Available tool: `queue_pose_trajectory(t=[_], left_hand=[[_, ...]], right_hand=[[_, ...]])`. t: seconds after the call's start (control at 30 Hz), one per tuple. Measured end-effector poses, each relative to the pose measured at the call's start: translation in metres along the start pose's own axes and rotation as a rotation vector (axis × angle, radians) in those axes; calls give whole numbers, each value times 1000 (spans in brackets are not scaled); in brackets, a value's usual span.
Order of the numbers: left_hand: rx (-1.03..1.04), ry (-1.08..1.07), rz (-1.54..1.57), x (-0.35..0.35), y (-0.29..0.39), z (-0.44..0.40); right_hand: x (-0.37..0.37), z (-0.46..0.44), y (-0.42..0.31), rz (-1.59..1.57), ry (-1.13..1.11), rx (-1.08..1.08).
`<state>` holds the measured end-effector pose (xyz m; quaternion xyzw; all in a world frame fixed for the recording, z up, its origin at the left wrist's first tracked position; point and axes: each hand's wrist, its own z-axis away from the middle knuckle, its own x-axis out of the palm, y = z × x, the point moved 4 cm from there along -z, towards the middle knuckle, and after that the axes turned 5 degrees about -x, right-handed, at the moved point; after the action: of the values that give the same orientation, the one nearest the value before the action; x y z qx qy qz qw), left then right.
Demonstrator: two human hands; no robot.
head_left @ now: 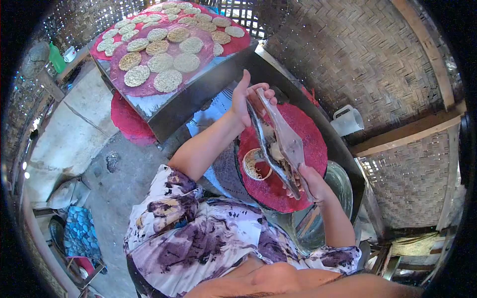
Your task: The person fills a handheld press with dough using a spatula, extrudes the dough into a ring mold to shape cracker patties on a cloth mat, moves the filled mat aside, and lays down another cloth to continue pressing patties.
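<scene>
My left hand [252, 100] wraps around the upper ends of a long two-bar hand press [290, 136], thumb raised. My right hand [313, 185] grips the lower ends of the same press. Its bars lie close together, with pale dough-like material [276, 150] between them near the middle. Below the press, a round ring [245, 164] rests on a red cloth-covered round surface [310, 124]. Thin pale strands [253, 171] lie inside the ring. The press hides part of the ring and the cloth.
A raised stand [174, 111] with red cloth carries several round lacy noodle discs [160, 63]. A clear plastic mug [347, 120] hangs by the woven wall [362, 64]. A large basin [340, 186] stands at right. A blue patterned item [79, 231] sits lower left.
</scene>
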<state>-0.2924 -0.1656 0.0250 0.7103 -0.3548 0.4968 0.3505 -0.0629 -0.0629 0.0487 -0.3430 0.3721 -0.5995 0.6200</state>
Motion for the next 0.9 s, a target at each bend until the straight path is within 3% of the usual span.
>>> queue_pose_trajectory(t=[0.37, 0.63, 0.9], left_hand=[[-32, 183, 51, -13, -39, -2], [2, 249, 4, -4, -26, 27], [59, 281, -2, 0, -16, 21]], right_hand=[[-12, 32, -5, 175, 162, 110], [17, 29, 4, 49, 103, 83], [13, 19, -3, 181, 204, -15]])
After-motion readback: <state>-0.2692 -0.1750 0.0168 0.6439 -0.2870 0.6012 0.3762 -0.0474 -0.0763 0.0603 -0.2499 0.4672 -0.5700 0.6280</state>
